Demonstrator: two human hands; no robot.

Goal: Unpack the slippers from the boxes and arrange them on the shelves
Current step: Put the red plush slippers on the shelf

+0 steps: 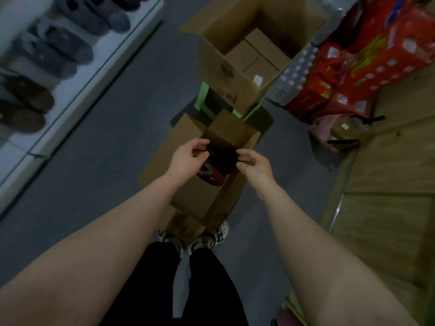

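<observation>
An open cardboard box (188, 196) stands on the floor in front of my feet. Over its opening both hands pinch a dark red slipper (223, 158): my left hand (188, 156) grips its left end and my right hand (254, 163) its right end. Under it, a second red slipper (211, 176) with a grey lining lies in the box. A white shelf (77, 90) runs along the left, carrying grey slippers (63, 45) and brown slippers (26, 102) in pairs.
A larger open carton (226, 74) with smaller boxes inside rests on a green stool (202, 100) behind the near box. Red packaged goods (367, 55) and a bottle pack are stacked at right, beside a wooden counter (388, 172). Grey floor lies between shelf and boxes.
</observation>
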